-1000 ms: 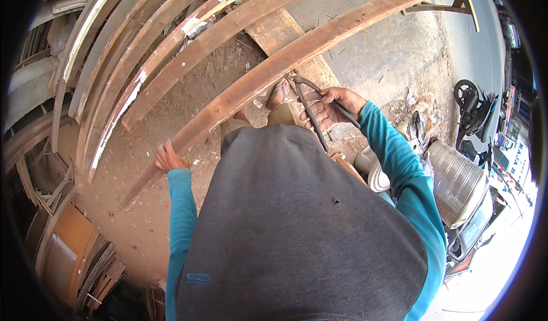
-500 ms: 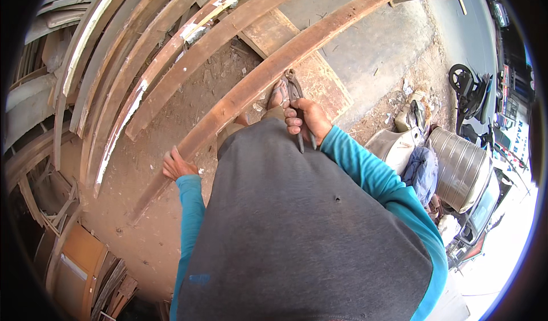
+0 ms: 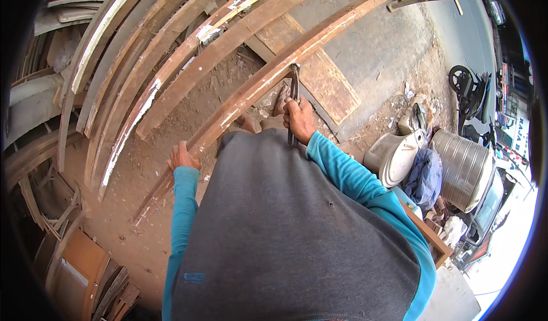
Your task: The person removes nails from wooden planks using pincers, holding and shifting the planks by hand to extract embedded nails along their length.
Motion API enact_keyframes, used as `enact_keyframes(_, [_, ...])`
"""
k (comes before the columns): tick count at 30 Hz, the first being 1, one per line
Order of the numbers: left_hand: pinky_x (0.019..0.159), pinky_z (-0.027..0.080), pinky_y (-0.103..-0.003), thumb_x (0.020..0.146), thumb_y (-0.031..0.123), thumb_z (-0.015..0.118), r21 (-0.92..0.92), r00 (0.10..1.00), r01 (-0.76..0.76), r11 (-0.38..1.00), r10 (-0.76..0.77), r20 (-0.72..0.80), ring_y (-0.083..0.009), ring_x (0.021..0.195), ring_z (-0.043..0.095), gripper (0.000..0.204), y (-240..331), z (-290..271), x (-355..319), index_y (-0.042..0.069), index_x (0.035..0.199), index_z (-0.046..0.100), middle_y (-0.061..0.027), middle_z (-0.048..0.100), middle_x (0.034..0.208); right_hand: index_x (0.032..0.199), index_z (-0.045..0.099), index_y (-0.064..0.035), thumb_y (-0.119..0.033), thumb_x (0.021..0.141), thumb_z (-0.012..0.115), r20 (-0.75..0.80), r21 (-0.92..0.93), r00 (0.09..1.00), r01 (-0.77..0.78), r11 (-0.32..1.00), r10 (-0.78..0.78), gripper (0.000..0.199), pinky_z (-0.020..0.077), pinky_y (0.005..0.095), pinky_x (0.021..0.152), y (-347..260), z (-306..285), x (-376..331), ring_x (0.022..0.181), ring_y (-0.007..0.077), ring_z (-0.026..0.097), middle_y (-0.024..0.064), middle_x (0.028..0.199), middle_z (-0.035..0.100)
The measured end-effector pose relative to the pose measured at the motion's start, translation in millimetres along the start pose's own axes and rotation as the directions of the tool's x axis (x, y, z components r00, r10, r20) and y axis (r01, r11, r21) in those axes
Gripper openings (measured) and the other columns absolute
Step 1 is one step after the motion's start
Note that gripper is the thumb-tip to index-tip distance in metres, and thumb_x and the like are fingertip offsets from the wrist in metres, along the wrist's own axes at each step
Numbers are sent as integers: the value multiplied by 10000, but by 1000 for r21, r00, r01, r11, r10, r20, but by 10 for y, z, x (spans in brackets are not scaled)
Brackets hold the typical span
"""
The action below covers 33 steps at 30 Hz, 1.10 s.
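A long reddish-brown wooden beam [image 3: 242, 101] with flaky white patches slants across from lower left to upper right. My left hand [image 3: 183, 156] is closed over its lower part. In my right hand [image 3: 299, 119] is a pair of worn, dark metal pincers [image 3: 294, 87], held upright by the handles. Their jaws meet the lower edge of the beam near its middle; whether they grip a nail there is too small to tell. Behind the pincers lies a weathered wooden board [image 3: 328, 87] on the ground. My feet show partly under the beam.
Several similar long planks [image 3: 188, 72] lean at the upper left, some with white paint. Scrap wood [image 3: 114, 292] is stacked at lower left. To the right sit a metal drum [image 3: 461, 169], a whitish container [image 3: 394, 158] and blue cloth [image 3: 423, 172]. A motorcycle [image 3: 474, 95] stands beyond.
The beam has turned about its length, bringing a white-flecked face into view. My right hand has shifted slightly left, and the pincers' jaws have come up against the beam. My left hand still holds it.
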<state>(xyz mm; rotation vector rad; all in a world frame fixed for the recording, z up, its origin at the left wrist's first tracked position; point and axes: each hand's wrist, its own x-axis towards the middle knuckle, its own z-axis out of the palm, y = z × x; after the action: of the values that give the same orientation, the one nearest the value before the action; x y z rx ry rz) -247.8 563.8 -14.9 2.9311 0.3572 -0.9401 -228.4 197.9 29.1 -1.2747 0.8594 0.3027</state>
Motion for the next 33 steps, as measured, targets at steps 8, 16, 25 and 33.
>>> enact_keyframes(8, [1057, 386, -563, 713, 212, 839, 14, 1000, 7, 1000, -7, 19, -352, 1256, 535, 682, -84, 40, 80, 155, 1324, 540, -140, 597, 1276, 1292, 463, 55, -102, 944, 465, -145, -12, 963, 226, 974, -225, 382, 542, 325, 640, -950, -961, -85, 740, 196, 622, 113, 886, 573])
enact_keyframes(16, [1065, 398, -535, 737, 226, 830, -37, 999, -23, 999, 24, 27, -357, 1253, 543, 661, -157, 122, 132, 137, 1331, 554, -154, 608, 1279, 1558, 152, 40, -106, 969, 275, 18, 183, 997, 72, 981, -76, 619, 546, 510, 985, -1176, -1853, 275, 1177, 452, 613, 368, 1330, 517])
enact_keyframes(25, [1042, 387, -522, 695, 160, 841, -20, 992, 5, 1000, -7, -128, -354, 1255, 517, 658, 63, 110, -102, 165, 1289, 558, -137, 576, 1272, 1533, 322, 8, -33, 903, 341, 356, -226, 890, -214, 950, 285, 631, 545, 448, 1012, -1011, -1260, 2, 1124, 357, 671, 268, 1279, 617])
enact_keyframes(33, [1024, 379, -514, 640, 125, 873, -26, 963, 6, 1000, -13, -269, -353, 1250, 501, 759, 75, 233, -225, 174, 1307, 515, -123, 541, 1261, 1520, 359, -10, -68, 948, 335, 353, -446, 865, -179, 877, 356, 575, 567, 447, 985, -993, -1017, 123, 1088, 351, 683, 231, 1251, 625])
